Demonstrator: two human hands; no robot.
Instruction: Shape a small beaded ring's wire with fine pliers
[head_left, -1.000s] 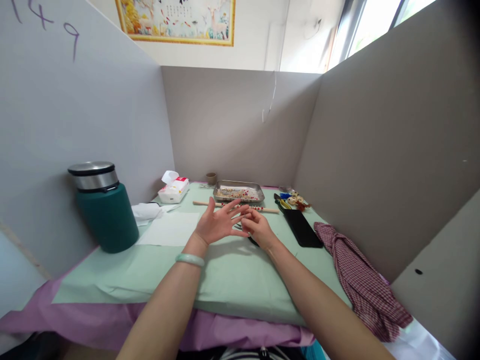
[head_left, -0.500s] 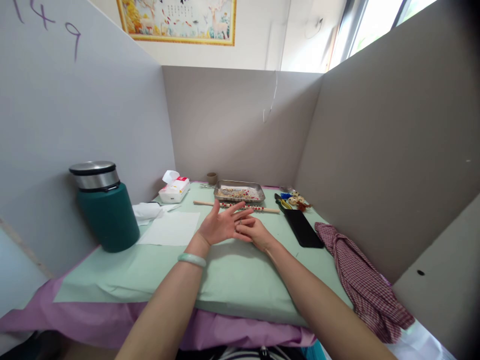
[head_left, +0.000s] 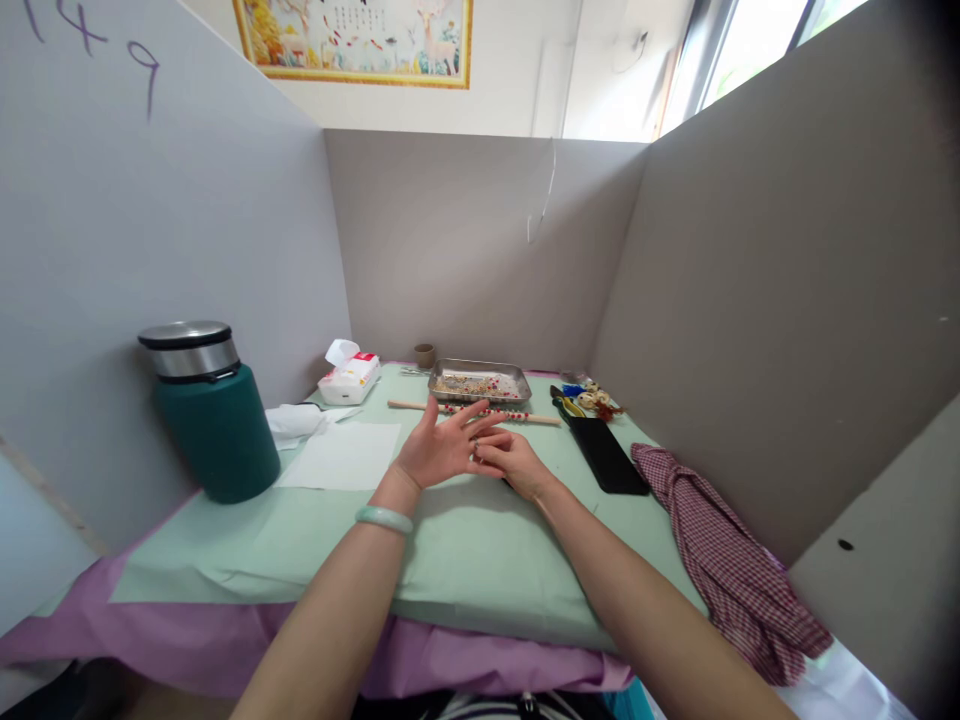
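Observation:
My left hand (head_left: 442,448) is held palm up over the table, its fingers stretched out and spread. A pale green bangle (head_left: 384,518) sits around that wrist. My right hand (head_left: 517,464) is closed at the left hand's fingers, its thumb and fingertips pinched around one of them. A small ring (head_left: 475,447) shows at this finger, between the two hands; its detail is too small to make out. Just beyond the hands lies a wooden stick (head_left: 544,421) wound with red and light beads, partly hidden by the left fingers.
Behind the stick stands a metal tray (head_left: 517,381) with loose beads. On the left are a green flask (head_left: 217,430), a tissue pack (head_left: 350,381) and a white paper sheet (head_left: 341,457). Pliers (head_left: 568,403), a black phone (head_left: 606,455) and a checked cloth (head_left: 720,550) lie right. Grey partitions surround the table.
The right fingertips and the ring have shifted slightly left, toward the base of the left hand's finger. The left hand has stayed almost still.

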